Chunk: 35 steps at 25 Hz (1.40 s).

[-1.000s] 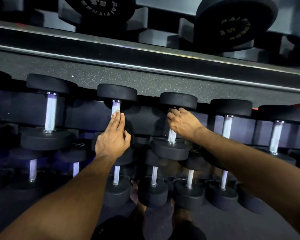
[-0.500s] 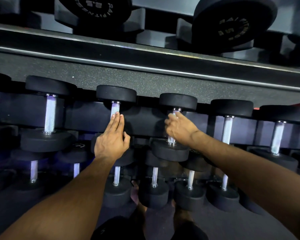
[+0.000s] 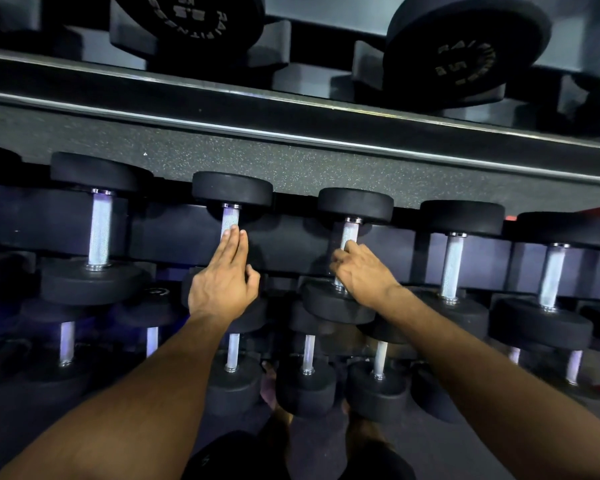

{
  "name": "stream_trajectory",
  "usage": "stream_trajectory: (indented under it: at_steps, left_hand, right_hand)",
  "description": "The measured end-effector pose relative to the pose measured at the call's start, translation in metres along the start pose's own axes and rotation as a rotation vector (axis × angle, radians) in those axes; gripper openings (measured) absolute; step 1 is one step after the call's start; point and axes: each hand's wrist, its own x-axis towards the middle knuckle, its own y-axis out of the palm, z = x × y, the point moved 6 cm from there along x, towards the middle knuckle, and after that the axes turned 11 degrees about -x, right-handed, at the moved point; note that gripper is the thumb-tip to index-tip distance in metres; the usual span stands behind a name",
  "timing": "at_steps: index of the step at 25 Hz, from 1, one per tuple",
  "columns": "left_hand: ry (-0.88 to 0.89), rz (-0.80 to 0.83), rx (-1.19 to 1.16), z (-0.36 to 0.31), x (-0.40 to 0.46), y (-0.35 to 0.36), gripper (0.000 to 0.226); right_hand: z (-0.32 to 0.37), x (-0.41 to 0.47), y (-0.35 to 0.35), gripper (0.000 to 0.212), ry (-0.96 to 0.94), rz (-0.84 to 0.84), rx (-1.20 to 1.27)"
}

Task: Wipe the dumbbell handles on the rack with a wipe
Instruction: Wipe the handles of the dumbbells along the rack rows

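Black dumbbells with knurled silver handles lie in a row on the middle tier of the rack. My left hand lies flat with straight fingers along the handle of the second dumbbell. My right hand is curled round the handle of the third dumbbell, low on the bar near the front head. No wipe shows; it may be hidden inside my right fingers.
More dumbbells sit to the left and right on the same tier. A lower tier holds several smaller dumbbells. Large dumbbell heads rest on the upper shelf. My feet stand on the dark floor.
My right hand has slid down the third dumbbell's handle toward me, uncovering the upper bar. My left hand has stayed on the second handle.
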Motion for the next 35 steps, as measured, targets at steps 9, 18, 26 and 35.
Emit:
stream_trajectory:
  at_steps: [9,18,26,35]
  left_hand:
    - [-0.003,-0.006,0.009,0.0,0.001,-0.001,0.066]
    - [0.037,-0.04,0.017,-0.005,0.001,-0.002,0.066]
    - [0.043,-0.073,0.028,-0.009,0.001,-0.002,0.067]
    - [0.035,-0.097,0.038,-0.01,0.0,-0.002,0.066]
  right_hand:
    - [-0.018,-0.053,0.038,0.026,0.853,-0.121,1.326]
    - [-0.037,-0.007,0.084,0.026,1.302,-0.162,2.313]
    - [-0.028,-0.006,0.087,0.039,0.898,0.274,2.312]
    - [-0.018,-0.011,0.093,0.041,0.881,0.341,2.358]
